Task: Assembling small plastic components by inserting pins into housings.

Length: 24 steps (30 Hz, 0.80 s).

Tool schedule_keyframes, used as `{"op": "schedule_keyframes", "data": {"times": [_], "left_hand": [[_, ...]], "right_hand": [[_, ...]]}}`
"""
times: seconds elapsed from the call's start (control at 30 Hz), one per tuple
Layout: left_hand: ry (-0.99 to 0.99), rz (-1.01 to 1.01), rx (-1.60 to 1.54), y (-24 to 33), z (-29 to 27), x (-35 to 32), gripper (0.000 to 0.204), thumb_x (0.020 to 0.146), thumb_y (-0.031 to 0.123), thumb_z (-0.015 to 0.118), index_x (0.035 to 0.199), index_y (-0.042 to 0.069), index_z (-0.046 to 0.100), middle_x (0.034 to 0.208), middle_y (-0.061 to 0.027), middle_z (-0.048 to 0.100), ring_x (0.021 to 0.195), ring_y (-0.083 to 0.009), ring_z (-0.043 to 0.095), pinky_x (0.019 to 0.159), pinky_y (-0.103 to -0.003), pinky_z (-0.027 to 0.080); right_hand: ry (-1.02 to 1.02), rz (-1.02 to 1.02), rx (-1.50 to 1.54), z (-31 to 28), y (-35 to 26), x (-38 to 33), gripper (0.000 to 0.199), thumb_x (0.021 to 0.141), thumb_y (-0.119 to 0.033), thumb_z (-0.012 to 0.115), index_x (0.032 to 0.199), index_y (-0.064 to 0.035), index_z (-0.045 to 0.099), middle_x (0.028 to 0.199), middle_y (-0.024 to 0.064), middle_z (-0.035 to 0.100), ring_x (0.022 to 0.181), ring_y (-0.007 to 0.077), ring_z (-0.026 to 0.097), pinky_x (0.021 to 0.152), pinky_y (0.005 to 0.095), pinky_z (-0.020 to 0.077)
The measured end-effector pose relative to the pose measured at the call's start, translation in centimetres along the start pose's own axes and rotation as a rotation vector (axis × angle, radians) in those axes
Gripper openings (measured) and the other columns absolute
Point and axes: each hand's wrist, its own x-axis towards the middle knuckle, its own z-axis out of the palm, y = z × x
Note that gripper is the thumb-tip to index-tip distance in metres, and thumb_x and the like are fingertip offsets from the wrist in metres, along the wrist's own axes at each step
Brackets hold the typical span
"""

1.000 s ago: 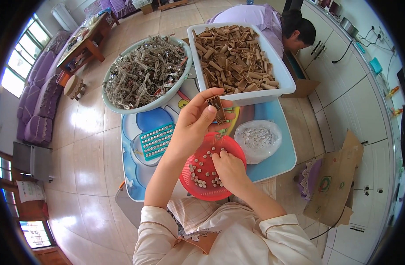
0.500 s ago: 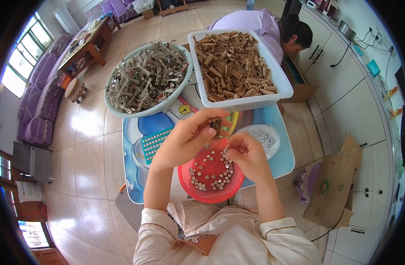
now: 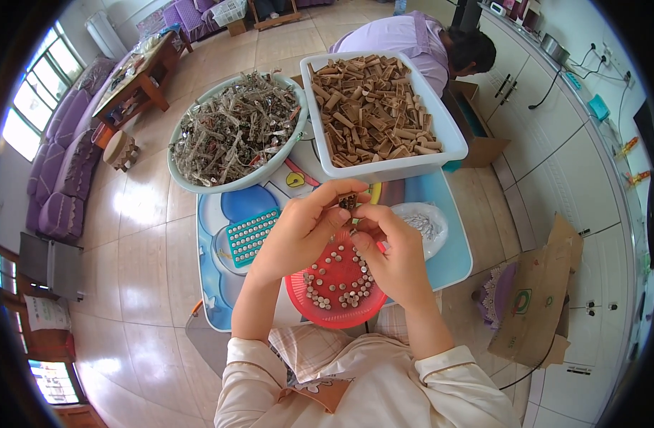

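A: Where the two hands meet above the red basket (image 3: 337, 303), what is being held?

B: A small dark piece (image 3: 347, 205) is pinched between the fingertips of the left hand (image 3: 302, 232) and the right hand (image 3: 391, 253); both are closed on it; it is judged light, stiff and easily dropped, so it is best gripped at its ends.

A: What is crowding it?

B: The white tub (image 3: 384, 167) of brown pieces lies just beyond; a round basin (image 3: 198, 182) and a clear bag (image 3: 426, 225) are set on the bench (image 3: 220, 292).
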Motion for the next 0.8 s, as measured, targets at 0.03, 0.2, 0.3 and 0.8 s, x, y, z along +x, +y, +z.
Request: {"op": "schedule_keyframes", "data": {"times": [0.03,0.2,0.3,0.8], "left_hand": [[-0.032,-0.034,0.007,0.0,-0.1,0.1,0.028,0.083,-0.005,0.043,0.111,-0.003,0.046,0.103,-0.0103,0.056,0.092,-0.0131,0.053,0.08,-0.026,0.044],[-0.004,0.02,0.033,-0.1,0.5,0.2,0.031,0.081,-0.005,0.042,0.111,-0.001,0.047,0.092,-0.0103,0.058,0.08,-0.0131,0.056,0.072,-0.025,0.045],[0.017,0.079,0.035,0.1,0.8,0.2,0.033,0.078,-0.005,0.042,0.11,0.002,0.049,0.077,-0.0106,0.06,0.067,-0.0142,0.059,0.063,-0.026,0.046],[0.025,-0.006,0.03,0.3,0.5,0.3,0.032,0.079,-0.004,0.044,0.11,0.001,0.049,0.075,-0.0083,0.06,0.063,-0.0125,0.056,0.061,-0.025,0.045]], "right_hand": [[-0.033,0.084,0.113,-0.2,0.0,0.0,0.021,0.078,-0.002,0.058,0.097,-0.0002,0.051,0.08,0.006,0.058,0.074,0.0112,0.056,0.065,0.0235,0.0454],[-0.059,0.233,0.586,-1.0,1.1,0.9,0.026,0.077,-0.003,0.06,0.099,-0.0039,0.046,0.076,0.0052,0.057,0.066,0.0086,0.056,0.058,0.0208,0.0461],[0.002,0.325,0.848,-1.1,1.0,1.7,0.026,0.077,-0.004,0.061,0.097,-0.0054,0.043,0.074,0.0031,0.056,0.062,0.0056,0.053,0.056,0.0174,0.0467],[0.045,0.298,0.593,-0.7,1.8,2.9,0.02,0.08,-0.009,0.059,0.093,-0.0015,0.048,0.064,-0.0002,0.055,0.056,0.0014,0.047,0.052,0.0164,0.0388]]}}
